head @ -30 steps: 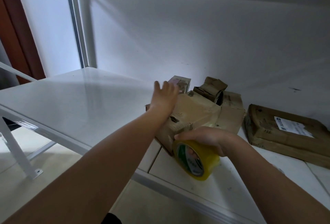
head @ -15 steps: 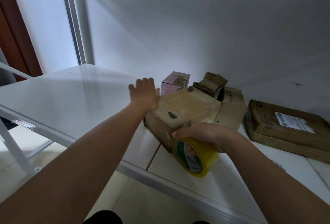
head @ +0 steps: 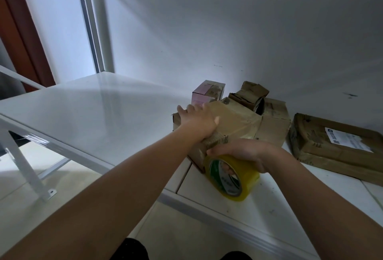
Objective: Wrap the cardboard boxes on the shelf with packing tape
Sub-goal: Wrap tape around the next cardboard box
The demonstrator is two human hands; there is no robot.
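Two hands at work on the white shelf [head: 103, 118]. Left hand [head: 199, 121]: arm stretched forward, fingers straight, palm pressing flat on top of the cardboard box [head: 234, 120]. Right hand [head: 246, 154]: fingers curled over the yellow tape roll [head: 232, 176], gripping it against the box's near corner.

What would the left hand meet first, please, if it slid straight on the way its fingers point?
The left hand, flat on the taped cardboard box, points up-left toward the back wall. Past the box edge only bare shelf shows; the pink box seems just right of that line, though depth is unclear.
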